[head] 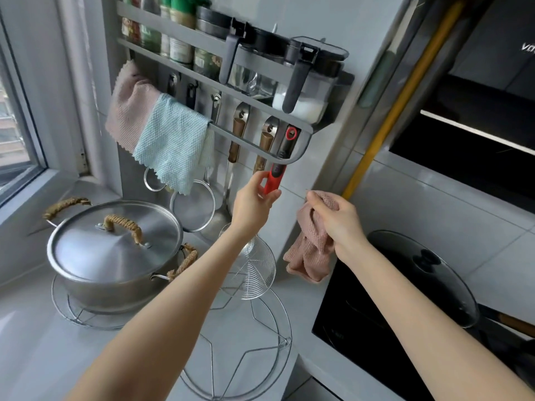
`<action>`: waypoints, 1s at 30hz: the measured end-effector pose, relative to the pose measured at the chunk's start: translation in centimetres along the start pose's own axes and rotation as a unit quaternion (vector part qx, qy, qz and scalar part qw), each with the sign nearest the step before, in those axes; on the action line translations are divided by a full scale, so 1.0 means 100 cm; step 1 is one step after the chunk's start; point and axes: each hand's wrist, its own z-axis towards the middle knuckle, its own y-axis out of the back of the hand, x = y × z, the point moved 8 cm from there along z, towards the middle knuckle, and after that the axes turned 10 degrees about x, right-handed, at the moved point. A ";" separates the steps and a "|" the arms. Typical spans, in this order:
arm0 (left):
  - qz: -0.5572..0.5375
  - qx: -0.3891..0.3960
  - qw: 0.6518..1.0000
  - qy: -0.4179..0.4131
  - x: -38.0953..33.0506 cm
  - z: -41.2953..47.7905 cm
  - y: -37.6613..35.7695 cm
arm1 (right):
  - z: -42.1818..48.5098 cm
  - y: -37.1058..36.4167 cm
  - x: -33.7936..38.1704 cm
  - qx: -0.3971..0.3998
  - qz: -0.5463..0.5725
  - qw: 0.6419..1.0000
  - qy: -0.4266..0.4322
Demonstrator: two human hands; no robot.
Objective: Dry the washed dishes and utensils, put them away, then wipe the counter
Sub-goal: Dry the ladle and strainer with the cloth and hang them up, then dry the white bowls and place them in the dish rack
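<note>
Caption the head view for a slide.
The left hand holds the skimmer by its red handle at the rack; the right hand grips a cloth.

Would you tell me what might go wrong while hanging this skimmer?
The left hand pinches only the red handle's lower end, so the skimmer may slip from the rack and drop onto the wire trivet. The pink cloth in the right hand dangles close to the cooktop.

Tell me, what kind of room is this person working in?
A home kitchen, most likely: a wall rack holds spice jars with utensils hanging below, a lidded steel pot sits on the counter, and a black cooktop lies under a range hood.
</note>
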 end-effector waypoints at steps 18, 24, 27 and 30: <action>-0.017 0.073 0.982 0.174 0.024 -0.082 0.037 | -0.058 -0.056 0.015 0.215 -0.119 0.966 0.076; -0.073 -0.021 0.958 0.278 0.035 -0.197 0.102 | -0.117 -0.141 0.022 0.409 -0.049 0.906 0.100; -0.045 -0.121 0.934 0.334 0.044 -0.267 0.153 | -0.158 -0.190 0.027 0.502 -0.008 0.861 0.081; -0.016 -0.227 0.892 0.389 0.050 -0.352 0.199 | -0.208 -0.239 0.033 0.599 0.033 0.798 0.058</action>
